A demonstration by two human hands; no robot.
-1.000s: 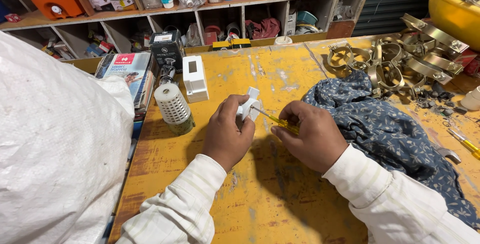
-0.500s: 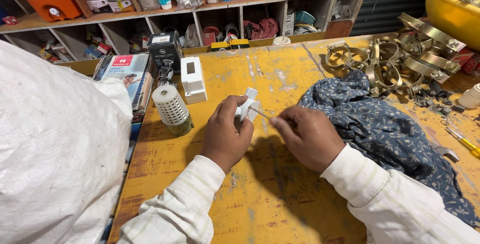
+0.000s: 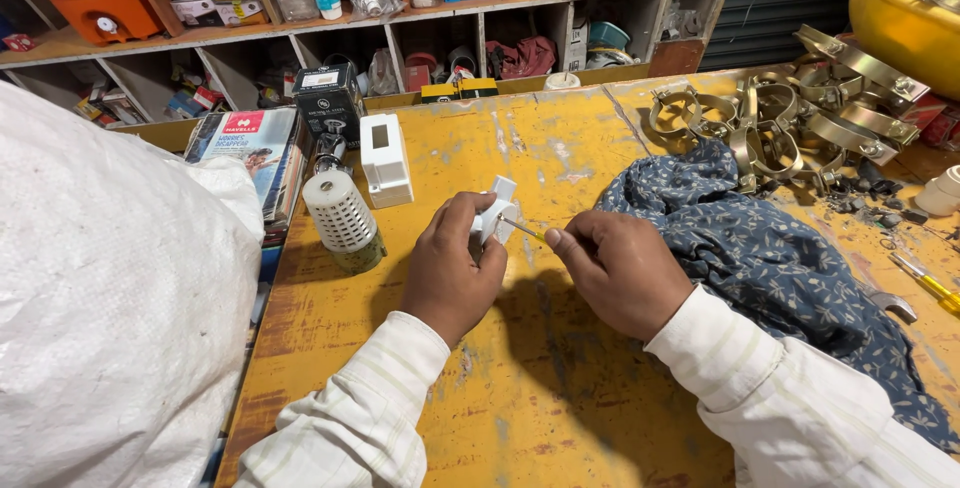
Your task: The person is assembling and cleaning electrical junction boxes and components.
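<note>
Over the yellow bench [image 3: 560, 148], hands at a plug
Left hand [image 3: 455, 273] grips white plug [image 3: 497, 210]; right hand [image 3: 622, 270] pinches thin yellow screwdriver [image 3: 525, 231] against it

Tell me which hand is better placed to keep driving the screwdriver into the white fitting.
Right. The right hand pinches the thin screwdriver, whose tip already meets the small white fitting. The left hand is wrapped around that fitting, steadying it above the yellow table.

bare yellow table [image 3: 560, 148] ahead, white sack [image 3: 110, 308] blocking left, blue cloth [image 3: 770, 258] crowding right
</note>
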